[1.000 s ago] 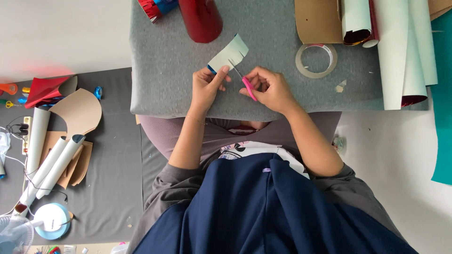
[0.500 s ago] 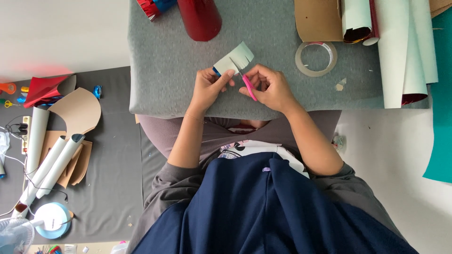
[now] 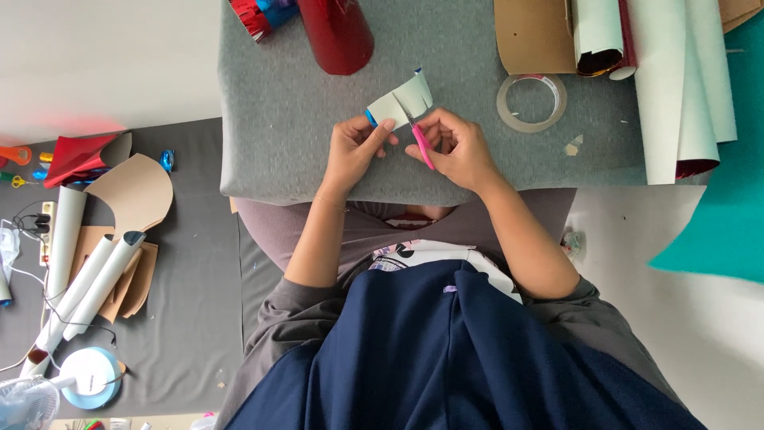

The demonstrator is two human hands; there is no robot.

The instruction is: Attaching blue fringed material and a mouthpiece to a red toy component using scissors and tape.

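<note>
The left hand [image 3: 356,147] pinches a small piece of paper [image 3: 400,101] by its near corner. The paper is pale on top with a blue edge, and it sits just above the grey desk [image 3: 278,119]. The right hand [image 3: 455,146] is closed around pink scissors [image 3: 417,135]. The scissor blades poke into the paper, which has some cuts along its far edge. Both hands are close together near the middle of the desk.

A ring of clear tape [image 3: 531,102] lies to the right of the hands. A shiny red roll [image 3: 335,32] lies at the far side of the desk. White paper rolls [image 3: 676,80] and a brown card [image 3: 532,36] lie at the right. More rolls [image 3: 79,279] lie on the dark floor mat [image 3: 191,318] to the left.
</note>
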